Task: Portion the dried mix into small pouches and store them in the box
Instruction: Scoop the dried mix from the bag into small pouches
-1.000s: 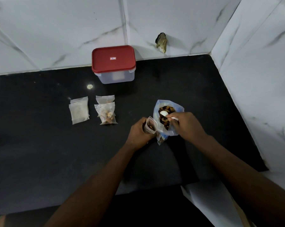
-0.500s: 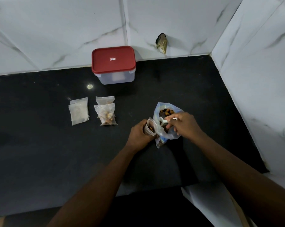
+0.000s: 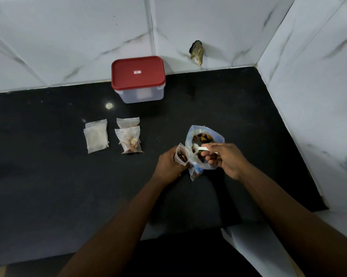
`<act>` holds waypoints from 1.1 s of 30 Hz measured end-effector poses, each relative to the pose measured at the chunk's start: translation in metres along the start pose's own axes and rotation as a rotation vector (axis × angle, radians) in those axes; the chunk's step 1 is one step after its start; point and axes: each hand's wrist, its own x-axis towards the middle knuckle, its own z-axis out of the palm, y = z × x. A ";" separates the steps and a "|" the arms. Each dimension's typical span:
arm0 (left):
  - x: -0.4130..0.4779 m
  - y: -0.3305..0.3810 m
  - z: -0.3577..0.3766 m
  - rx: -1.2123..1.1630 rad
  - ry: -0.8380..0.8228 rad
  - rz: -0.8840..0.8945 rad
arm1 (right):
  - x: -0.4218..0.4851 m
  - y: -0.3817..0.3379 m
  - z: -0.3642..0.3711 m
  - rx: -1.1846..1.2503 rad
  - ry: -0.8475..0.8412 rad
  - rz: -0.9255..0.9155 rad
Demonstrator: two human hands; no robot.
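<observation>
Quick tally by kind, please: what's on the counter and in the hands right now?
Box with red lid: 1
Large bag of mix: 1
White spoon: 1
Separate small pouches: 3, two lying on the counter, one in the left hand
Stack of pale pouches: 1, number within unclear
Total: 7

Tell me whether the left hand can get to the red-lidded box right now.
Probably not yet. The counter between the left hand and the box is bare, but that hand holds an open pouch of mix and would likely have to set it down first.
</observation>
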 end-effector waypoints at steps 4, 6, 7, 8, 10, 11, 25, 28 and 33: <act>0.000 0.001 -0.001 0.014 -0.016 0.006 | -0.002 0.002 -0.002 0.146 0.005 0.031; 0.000 0.001 -0.002 0.020 -0.022 0.005 | -0.002 0.002 -0.004 0.186 0.002 0.028; 0.000 0.002 -0.002 0.016 -0.019 0.006 | -0.003 0.003 -0.005 0.204 0.003 0.017; -0.001 0.002 -0.002 0.009 -0.015 0.006 | -0.004 0.002 -0.006 0.220 0.004 0.006; -0.002 0.002 -0.002 -0.007 -0.007 0.002 | -0.006 0.003 -0.010 0.246 0.000 -0.011; -0.002 0.002 -0.002 -0.012 -0.004 0.002 | -0.008 0.004 -0.012 0.255 -0.008 -0.018; -0.011 0.003 -0.008 -0.067 0.063 0.112 | -0.037 -0.004 -0.010 0.229 -0.119 -0.155; -0.013 0.003 -0.012 -0.063 0.066 0.146 | -0.044 -0.005 0.000 0.084 -0.172 -0.250; -0.017 0.003 -0.015 -0.099 0.079 0.139 | -0.044 0.009 0.015 -0.558 -0.069 -0.522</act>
